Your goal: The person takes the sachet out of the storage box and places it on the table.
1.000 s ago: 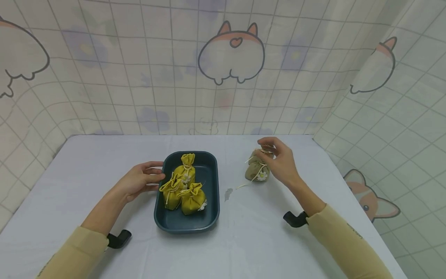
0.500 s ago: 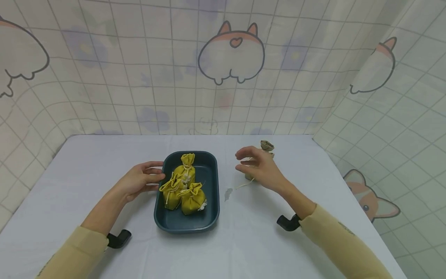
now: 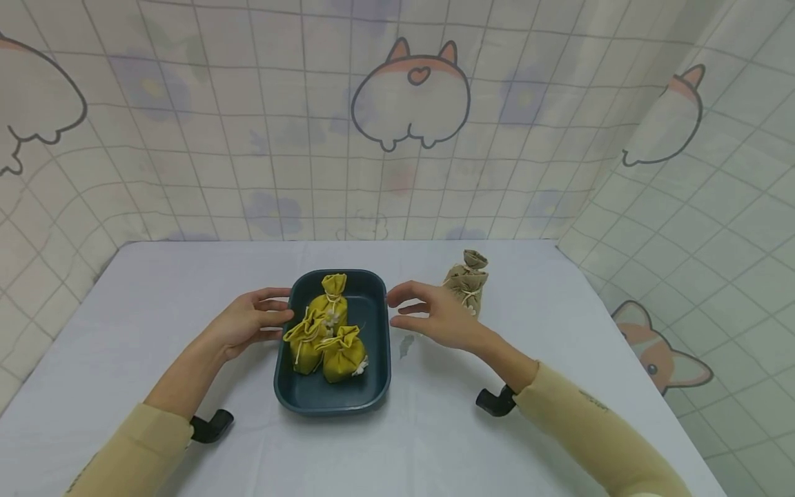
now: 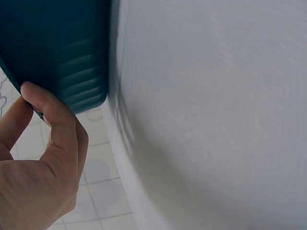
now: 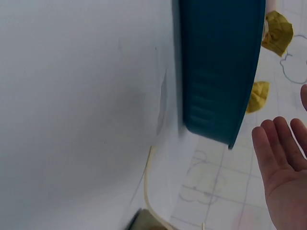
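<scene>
A dark teal tray (image 3: 332, 404) holds 3 mustard-yellow drawstring pouches (image 3: 344, 353), each tied with pale cord; small white flowers show on them. My left hand (image 3: 248, 321) pinches the tray's left rim; the left wrist view shows thumb and finger on either side of that rim (image 4: 41, 115). On the other side, my right hand (image 3: 437, 317) is beside the tray's right rim with fingers extended and nothing in them. The right wrist view shows those fingers (image 5: 278, 148) just apart from the tray (image 5: 216, 72). Behind the right hand stand khaki drawstring pouches (image 3: 467, 281), partly hidden.
A white cloth covers the table (image 3: 186, 276), with a small grey mark (image 3: 406, 345) right of the tray. A printed tile-pattern curtain (image 3: 310, 172) hangs at the back and sides. One pale cord (image 5: 147, 182) trails from a khaki pouch.
My right hand has moved left and slightly nearer, from the khaki pouches to the tray's right rim, taking nothing with it. The left hand, tray and pouches stay in place.
</scene>
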A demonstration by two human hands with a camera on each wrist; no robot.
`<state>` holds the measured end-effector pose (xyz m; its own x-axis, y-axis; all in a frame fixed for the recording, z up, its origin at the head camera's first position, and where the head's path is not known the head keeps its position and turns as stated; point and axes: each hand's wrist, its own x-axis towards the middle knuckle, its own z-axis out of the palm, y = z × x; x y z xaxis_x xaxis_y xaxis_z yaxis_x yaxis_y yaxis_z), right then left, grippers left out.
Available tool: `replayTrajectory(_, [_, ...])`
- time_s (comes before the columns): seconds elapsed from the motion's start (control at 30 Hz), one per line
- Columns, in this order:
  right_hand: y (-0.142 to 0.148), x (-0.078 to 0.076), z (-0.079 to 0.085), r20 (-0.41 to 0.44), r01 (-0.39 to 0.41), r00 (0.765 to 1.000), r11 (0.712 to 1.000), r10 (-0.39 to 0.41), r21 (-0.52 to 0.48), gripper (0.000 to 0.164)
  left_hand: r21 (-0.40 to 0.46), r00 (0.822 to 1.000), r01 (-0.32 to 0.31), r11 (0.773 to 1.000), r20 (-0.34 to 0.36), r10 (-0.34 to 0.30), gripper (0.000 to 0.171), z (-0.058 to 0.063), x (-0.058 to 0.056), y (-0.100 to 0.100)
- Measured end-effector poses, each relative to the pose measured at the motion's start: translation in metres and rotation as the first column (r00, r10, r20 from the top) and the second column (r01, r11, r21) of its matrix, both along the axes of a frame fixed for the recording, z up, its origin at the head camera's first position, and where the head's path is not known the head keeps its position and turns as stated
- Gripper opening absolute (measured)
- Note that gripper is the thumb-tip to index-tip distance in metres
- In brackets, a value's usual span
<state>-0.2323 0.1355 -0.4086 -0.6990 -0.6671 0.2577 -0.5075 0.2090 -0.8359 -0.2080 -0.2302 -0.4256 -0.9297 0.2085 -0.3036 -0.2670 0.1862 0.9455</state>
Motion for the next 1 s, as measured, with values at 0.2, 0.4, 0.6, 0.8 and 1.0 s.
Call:
replayTrajectory(0.2, [-0.014, 0.002, -0.005, -0.004, -0.069, 0.998, 0.998, 0.069, 0.012, 0.038, 0.0, 1.0, 0.004, 1.0, -0.003, -0.004, 0.069, -0.001, -0.001, 0.0])
replayTrajectory(0.4, [-0.026, 0.004, -0.009, -0.002, -0.12, 0.993, 0.992, 0.12, 0.036, 0.036, 0.003, 1.0, 0.007, 1.0, -0.001, -0.007, 0.069, -0.002, -0.002, 0.0])
replayTrajectory(0.6, [-0.038, 0.007, -0.009, 0.015, -0.181, 0.983, 0.982, 0.18, 0.048, 0.038, 0.007, 1.0, 0.002, 1.0, 0.003, -0.002, 0.069, -0.003, -0.001, -0.002])
replayTrajectory(0.8, [-0.047, 0.008, -0.013, -0.03, -0.204, 0.978, 0.976, 0.207, 0.077, 0.037, 0.015, 1.0, 0.009, 1.0, -0.001, -0.009, 0.07, -0.005, -0.002, -0.002])
replayTrajectory(1.0, [-0.053, 0.008, -0.014, -0.054, -0.213, 0.974, 0.97, 0.22, 0.117, 0.038, 0.015, 1.0, 0.008, 1.0, 0.001, -0.008, 0.071, -0.005, -0.002, -0.002])
